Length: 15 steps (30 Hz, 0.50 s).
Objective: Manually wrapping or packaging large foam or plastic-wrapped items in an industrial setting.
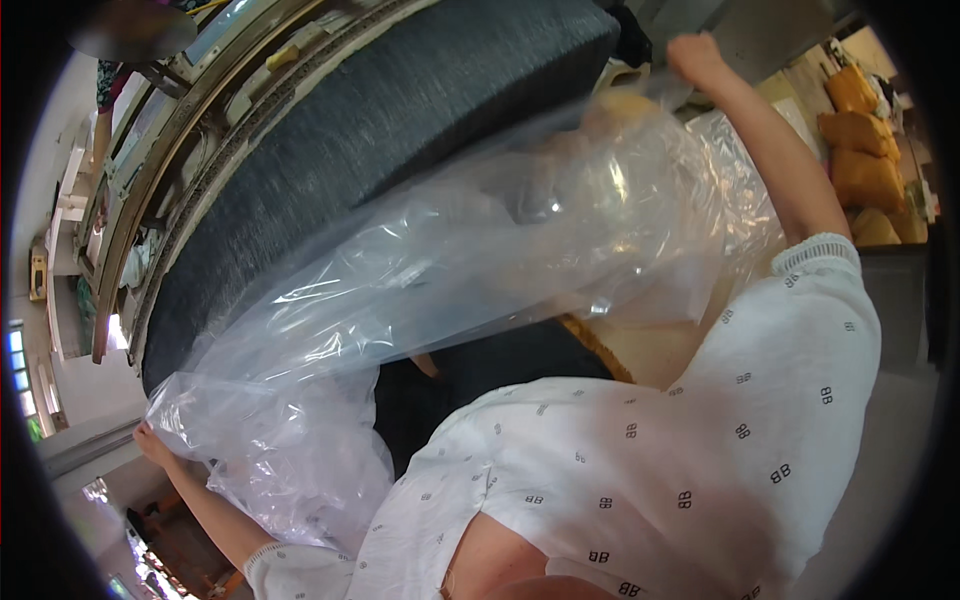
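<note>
A large clear plastic sheet or bag [450, 240] stretches between my two hands, wrinkled and shiny, in front of a stack of dark grey-blue fabric [380, 110]. My left hand [152, 445], low at the left, is closed on one corner of the plastic. At the upper right my right hand [697, 60] is raised in a fist, gripping the other end. Both arms are spread wide. Part of the plastic bunches and hangs down near my left forearm. Whether it is one layer or two I cannot tell.
A machine frame with curved-looking rails [190, 150] runs along the left behind the fabric. Stacked orange-yellow bundles [860, 150] stand at the far right. A round blurred disc [130, 32] is at the top left. Another person's arm [102, 135] shows beyond the rails.
</note>
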### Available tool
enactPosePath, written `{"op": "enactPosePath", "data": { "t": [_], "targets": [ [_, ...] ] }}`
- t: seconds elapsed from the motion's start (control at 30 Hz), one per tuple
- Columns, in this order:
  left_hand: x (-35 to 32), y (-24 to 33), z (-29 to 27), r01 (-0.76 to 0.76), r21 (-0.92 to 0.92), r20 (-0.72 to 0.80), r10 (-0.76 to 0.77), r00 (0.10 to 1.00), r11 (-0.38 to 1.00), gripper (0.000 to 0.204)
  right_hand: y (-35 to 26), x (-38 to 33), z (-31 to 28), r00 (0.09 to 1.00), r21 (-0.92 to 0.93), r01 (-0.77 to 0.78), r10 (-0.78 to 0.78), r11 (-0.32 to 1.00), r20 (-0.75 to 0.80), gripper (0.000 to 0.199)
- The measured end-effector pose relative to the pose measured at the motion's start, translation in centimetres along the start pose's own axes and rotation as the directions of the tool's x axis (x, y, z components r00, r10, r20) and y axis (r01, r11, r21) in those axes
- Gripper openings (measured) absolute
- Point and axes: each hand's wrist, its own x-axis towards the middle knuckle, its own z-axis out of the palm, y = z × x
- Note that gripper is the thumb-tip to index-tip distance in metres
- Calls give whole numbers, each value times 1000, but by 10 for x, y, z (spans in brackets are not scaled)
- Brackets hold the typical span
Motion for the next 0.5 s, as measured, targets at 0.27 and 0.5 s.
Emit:
{"op": "enactPosePath", "data": {
  "t": [0.27, 0.5],
  "targets": [
    [-12, -21, 44, 368, 31, 53, -370, 928, 929, 36, -35, 87, -135, 245, 769, 216, 729, 602, -640, 11],
    [-31, -20, -15, 43, 499, 326, -233, 916, 866, 30, -101, 109, -60, 965, 789, 132, 105, 600, -241, 55]
  ]
}}
